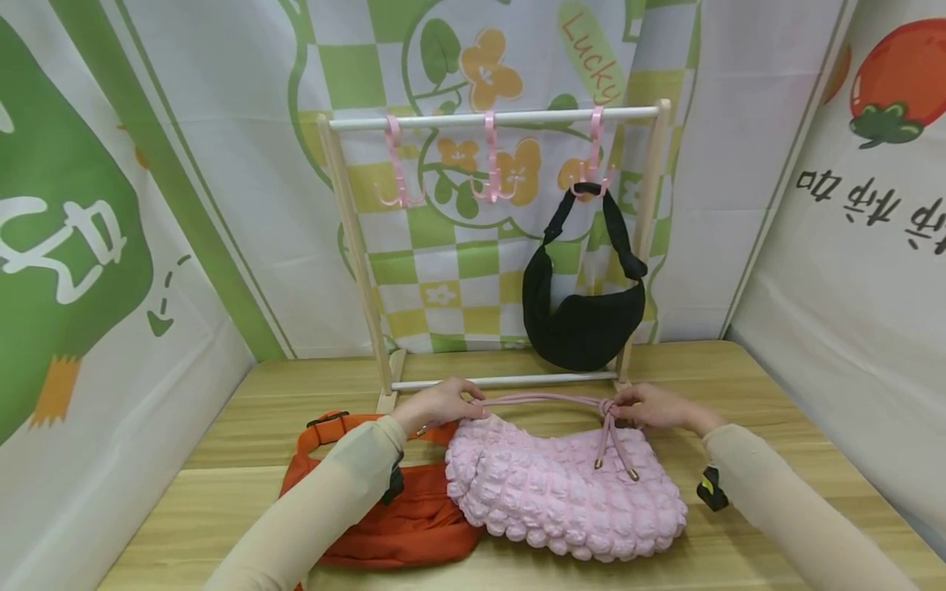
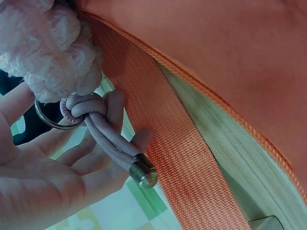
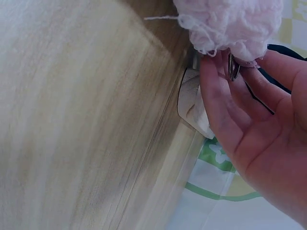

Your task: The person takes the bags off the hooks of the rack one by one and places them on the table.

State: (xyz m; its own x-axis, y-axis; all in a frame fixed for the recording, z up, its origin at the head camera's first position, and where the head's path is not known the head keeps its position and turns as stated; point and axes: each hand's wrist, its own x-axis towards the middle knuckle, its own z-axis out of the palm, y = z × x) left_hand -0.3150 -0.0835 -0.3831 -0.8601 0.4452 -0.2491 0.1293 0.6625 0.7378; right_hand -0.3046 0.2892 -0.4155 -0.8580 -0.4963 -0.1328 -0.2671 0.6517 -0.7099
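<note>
A pink bubble-textured handbag [image 1: 565, 492] with a thin cord strap [image 1: 547, 400] is at the front of the table. My left hand [image 1: 441, 405] holds its left strap end; in the left wrist view, the fingers are around a metal ring [image 2: 50, 120] and a knotted cord [image 2: 108, 134] with metal tips. At the other end, my right hand [image 1: 658, 408] grips the strap by its knot [image 1: 608, 408]. A metal ring [image 3: 233, 67] shows between those fingers in the right wrist view. Under my left forearm lies an orange-red bag [image 1: 406, 517], partly hidden.
Behind the handbag stands a wooden rack [image 1: 355, 254] with a white top rail [image 1: 443, 121]. Pink hooks [image 1: 399, 168] hang from it. A black shoulder bag [image 1: 584, 328] hangs from the right hook. Printed cloth walls [image 1: 222, 164] enclose the wooden table [image 1: 192, 509].
</note>
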